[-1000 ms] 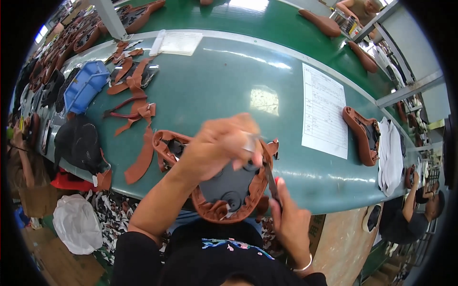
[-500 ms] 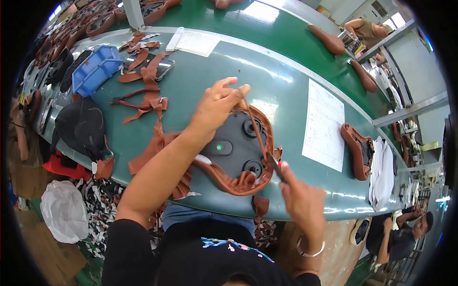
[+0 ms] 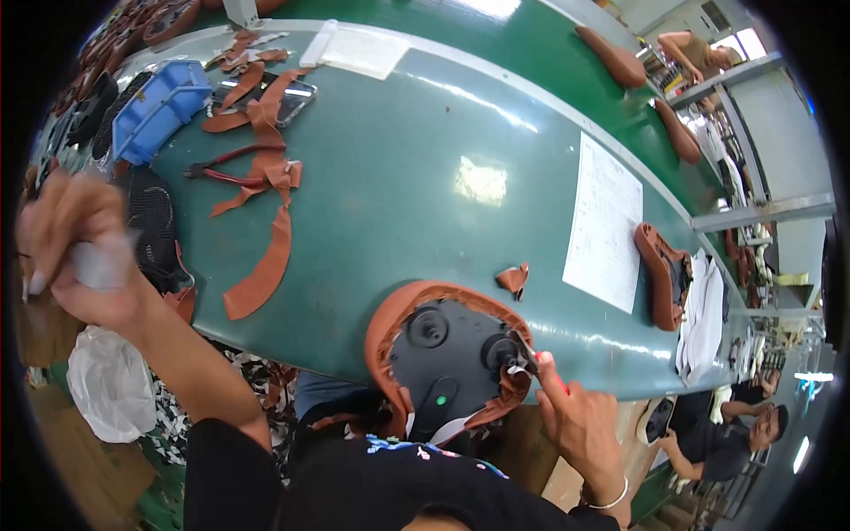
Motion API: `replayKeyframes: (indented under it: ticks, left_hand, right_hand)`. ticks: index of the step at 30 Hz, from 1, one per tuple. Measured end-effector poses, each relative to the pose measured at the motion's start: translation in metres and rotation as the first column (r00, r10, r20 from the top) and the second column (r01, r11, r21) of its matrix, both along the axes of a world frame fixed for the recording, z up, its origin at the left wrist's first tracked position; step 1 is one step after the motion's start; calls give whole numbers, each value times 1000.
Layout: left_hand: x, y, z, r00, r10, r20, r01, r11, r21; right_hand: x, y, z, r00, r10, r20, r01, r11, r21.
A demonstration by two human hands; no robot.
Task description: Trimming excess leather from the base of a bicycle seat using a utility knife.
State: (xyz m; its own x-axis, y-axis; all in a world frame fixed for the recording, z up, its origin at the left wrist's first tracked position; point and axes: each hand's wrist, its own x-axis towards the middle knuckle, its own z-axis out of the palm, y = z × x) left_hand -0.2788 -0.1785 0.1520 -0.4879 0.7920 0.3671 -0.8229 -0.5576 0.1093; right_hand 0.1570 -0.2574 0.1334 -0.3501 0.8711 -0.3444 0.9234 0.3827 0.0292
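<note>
An upside-down saddle [image 3: 447,350] lies at the near table edge, its brown cover folded round a black base with round mounts. My right hand [image 3: 580,425] is closed round a red-handled tool [image 3: 551,372]. The tool's narrow metal end touches the saddle's right rim, beside bunched brown cover material [image 3: 513,385]. Away from the saddle, at the far left, my left hand [image 3: 80,248] is raised near the black mesh piece [image 3: 150,221]. Its fingers look curled but are smeared by motion, and a whitish blur shows at the palm.
Red-handled pliers [image 3: 232,168] lie among brown offcuts [image 3: 266,257], near a phone [image 3: 297,102] and a blue bin [image 3: 164,111]. A small scrap [image 3: 513,280] sits beyond the saddle. Rightward are a paper sheet [image 3: 604,221] and another saddle [image 3: 660,274]. Two people are at the right.
My left hand has swung from the saddle to the far left. The saddle has turned and come nearer my body. My right hand has shifted down and slightly right with the tool.
</note>
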Motion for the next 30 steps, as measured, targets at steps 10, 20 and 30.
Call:
replayKeyframes:
  ticks: [10, 20, 30]
  left_hand:
    - [149, -72, -120, -115, -762, -637, -184, 646, -741]
    - [213, -45, -91, 238, -391, -889, -322, 832, -452]
    - [228, -87, -108, 255, -397, -882, -389, 793, -469]
  right_hand:
    - [17, 17, -6, 964, -73, -254, 78, 997, 7]
    - [-3, -21, -84, 903, -193, -385, 270, 950, 157]
    - [-16, -77, -66, 178, -625, -760, 494, 725, -480]
